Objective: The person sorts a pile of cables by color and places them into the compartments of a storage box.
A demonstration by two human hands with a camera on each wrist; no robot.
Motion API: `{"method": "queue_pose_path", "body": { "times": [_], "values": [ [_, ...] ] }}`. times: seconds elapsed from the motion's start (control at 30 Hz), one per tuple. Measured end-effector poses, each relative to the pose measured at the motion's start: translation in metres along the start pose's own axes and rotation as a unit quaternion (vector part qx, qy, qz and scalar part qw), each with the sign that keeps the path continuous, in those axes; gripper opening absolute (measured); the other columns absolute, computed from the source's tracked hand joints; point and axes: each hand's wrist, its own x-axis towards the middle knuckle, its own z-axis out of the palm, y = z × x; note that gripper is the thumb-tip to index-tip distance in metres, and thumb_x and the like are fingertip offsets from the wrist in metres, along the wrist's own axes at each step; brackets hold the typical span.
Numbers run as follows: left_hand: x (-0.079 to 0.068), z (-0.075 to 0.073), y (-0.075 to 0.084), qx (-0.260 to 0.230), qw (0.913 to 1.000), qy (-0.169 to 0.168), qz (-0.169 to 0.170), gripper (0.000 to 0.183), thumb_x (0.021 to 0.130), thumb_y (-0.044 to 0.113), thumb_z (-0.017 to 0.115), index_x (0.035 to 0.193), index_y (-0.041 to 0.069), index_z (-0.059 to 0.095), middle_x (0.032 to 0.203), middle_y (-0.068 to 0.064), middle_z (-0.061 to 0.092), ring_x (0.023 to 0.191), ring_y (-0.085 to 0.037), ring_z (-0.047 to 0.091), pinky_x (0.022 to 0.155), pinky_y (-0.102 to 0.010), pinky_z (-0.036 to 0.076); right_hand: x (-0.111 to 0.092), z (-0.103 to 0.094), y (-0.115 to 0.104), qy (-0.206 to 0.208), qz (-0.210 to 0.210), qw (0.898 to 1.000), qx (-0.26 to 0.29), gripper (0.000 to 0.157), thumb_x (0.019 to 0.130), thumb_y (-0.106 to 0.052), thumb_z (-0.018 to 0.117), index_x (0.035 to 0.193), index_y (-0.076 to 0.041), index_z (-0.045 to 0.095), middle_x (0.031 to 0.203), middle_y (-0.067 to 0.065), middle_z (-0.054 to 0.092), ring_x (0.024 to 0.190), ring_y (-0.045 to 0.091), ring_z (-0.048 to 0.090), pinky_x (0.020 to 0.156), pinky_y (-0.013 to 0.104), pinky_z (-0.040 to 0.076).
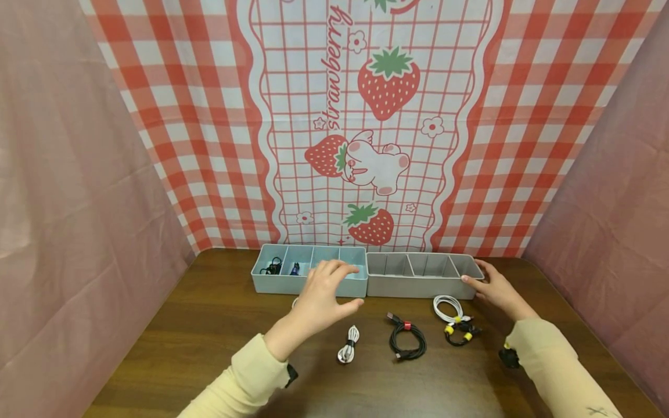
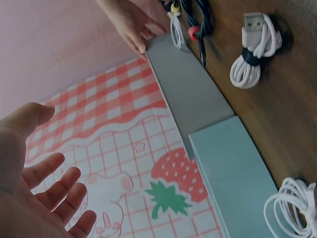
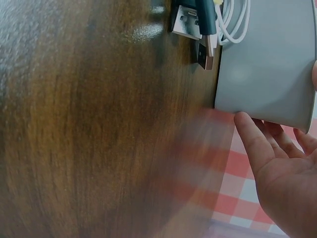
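My left hand (image 1: 321, 293) hovers in front of the light blue divided box (image 1: 279, 284), fingers spread and nothing held. Its palm and relaxed fingers also show in the left wrist view. At the far right, my right hand (image 1: 496, 288) grips the end of the grey divided box (image 1: 418, 288), thumb at the front corner and fingers along the end wall. The two boxes stand end to end. Inside the blue one, a black cable (image 1: 273, 267) lies in the leftmost compartment and a dark blue item (image 1: 295, 269) in the one beside it.
Before the boxes lie a white bundled cable (image 1: 349, 345), a black cable with a red tie (image 1: 409, 342), a white coiled cable (image 1: 444, 307) and a black cable with yellow ties (image 1: 459, 335). My left hand mostly hides another white cable (image 2: 292, 203). A checked strawberry cloth (image 1: 387, 162) hangs behind.
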Motion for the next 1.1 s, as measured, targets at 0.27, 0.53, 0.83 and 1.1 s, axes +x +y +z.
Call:
{"method": "queue_pose_path", "body": {
  "times": [0.27, 0.53, 0.83, 1.1],
  "values": [
    [-0.002, 0.012, 0.01, 0.002, 0.9992, -0.032, 0.022, 0.06, 0.076, 0.043, 0.075, 0.127, 0.017, 0.056, 0.123, 0.0, 0.054, 0.114, -0.019, 0.046, 0.096, -0.042, 0.036, 0.0, -0.001, 0.0, 0.0, 0.006, 1.0, 0.004, 0.082, 0.095, -0.038, 0.054, 0.145, 0.01, 0.01, 0.138, 0.038, 0.028, 0.118, 0.047, 0.043, 0.084, 0.05, 0.05],
    [-0.002, 0.027, 0.011, 0.008, 0.9979, -0.058, 0.028, 0.069, 0.075, 0.05, 0.073, 0.132, 0.021, 0.05, 0.129, 0.001, 0.05, 0.117, -0.016, 0.043, 0.097, -0.038, 0.035, 0.001, 0.0, 0.001, 0.0, 0.011, 1.0, 0.004, 0.084, 0.094, -0.039, 0.055, 0.145, 0.01, 0.01, 0.137, 0.038, 0.029, 0.118, 0.048, 0.043, 0.085, 0.05, 0.05],
    [-0.003, 0.046, 0.014, 0.023, 0.9946, -0.088, 0.05, 0.074, 0.075, 0.054, 0.071, 0.136, 0.023, 0.046, 0.134, 0.001, 0.047, 0.121, -0.016, 0.041, 0.102, -0.04, 0.033, 0.002, 0.0, 0.003, 0.002, 0.007, 1.0, 0.0, 0.083, 0.094, -0.039, 0.055, 0.145, 0.01, 0.012, 0.137, 0.038, 0.03, 0.117, 0.047, 0.044, 0.084, 0.049, 0.051],
    [-0.004, 0.067, 0.012, 0.045, 0.9911, -0.11, 0.059, 0.074, 0.074, 0.056, 0.071, 0.136, 0.023, 0.047, 0.131, 0.002, 0.048, 0.119, -0.016, 0.042, 0.097, -0.037, 0.035, 0.003, 0.0, 0.003, 0.001, 0.003, 1.0, 0.005, 0.082, 0.094, -0.038, 0.055, 0.145, 0.01, 0.012, 0.137, 0.038, 0.03, 0.118, 0.048, 0.044, 0.084, 0.051, 0.05]
  ]
}}
